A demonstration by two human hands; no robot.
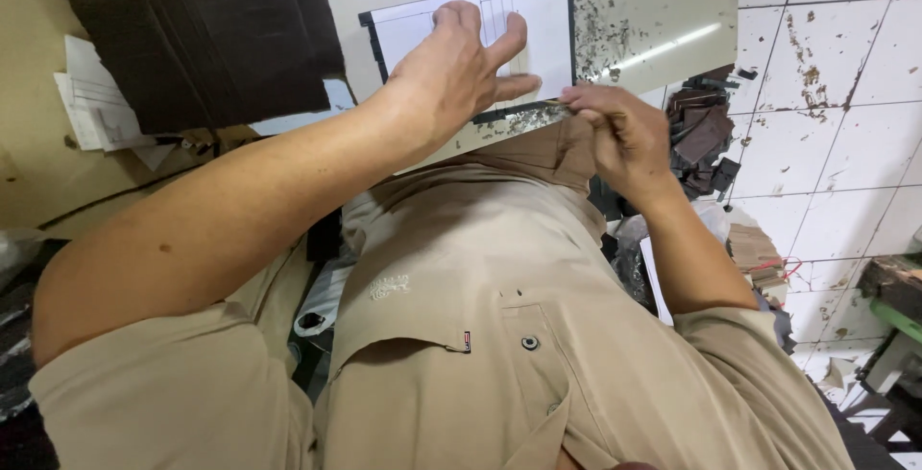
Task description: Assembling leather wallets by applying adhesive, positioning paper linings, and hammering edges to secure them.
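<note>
- White sheet (538, 33), dark-edged, flat on table (634, 9): thin, light, apt to slide.
- Left hand (451, 72) fingers spread, pressing it down.
- Right hand (624, 134) fingers clenched on a slim tool (574, 103) at near edge.

A white sheet (538, 28) with a dark border and ruled lines lies flat under the left hand (456, 67); its near edge sits just beside the right hand (619, 134).

The pale worktable (663, 9) is littered with dark shavings. Right of it lies a floor of white tiles (845, 124), stained brown. Left of it sits a stack of dark sheets (206, 33).
</note>
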